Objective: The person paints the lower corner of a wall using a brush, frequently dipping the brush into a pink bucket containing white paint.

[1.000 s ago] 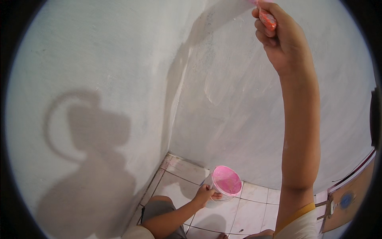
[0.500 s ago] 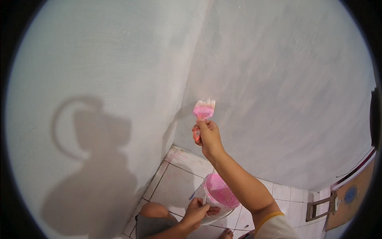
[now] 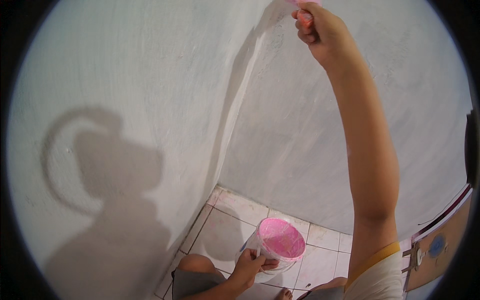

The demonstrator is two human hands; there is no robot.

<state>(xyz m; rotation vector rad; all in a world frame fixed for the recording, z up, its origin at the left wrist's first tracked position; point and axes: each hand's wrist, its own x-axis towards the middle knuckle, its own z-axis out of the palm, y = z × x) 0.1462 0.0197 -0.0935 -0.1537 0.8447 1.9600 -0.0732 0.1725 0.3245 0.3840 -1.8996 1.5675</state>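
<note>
My right hand point(image 3: 324, 32) is raised high at the top of the view, its fingers closed round the orange handle of a paintbrush point(image 3: 305, 19). Only a sliver of the brush's pink head shows; its bristles are cut off by the upper edge. Low in the middle, my left hand point(image 3: 248, 267) grips the side of a white bucket point(image 3: 253, 245) smeared with paint. Pink paint point(image 3: 285, 243) coats the inside of the bucket, which tilts slightly over the floor.
Two pale walls meet in a corner: the left wall point(image 3: 150, 65) carries my shadow, the right wall point(image 3: 295, 150) looks streaky. White floor tiles point(image 3: 220, 230) lie below. A tan board with a blue spot point(image 3: 437, 245) stands at the lower right. My bent knee point(image 3: 195, 263) is beside the left wall.
My right hand has swung up along the right wall with the paintbrush, from mid-view to the top edge. The left hand and bucket have stayed almost where they were.
</note>
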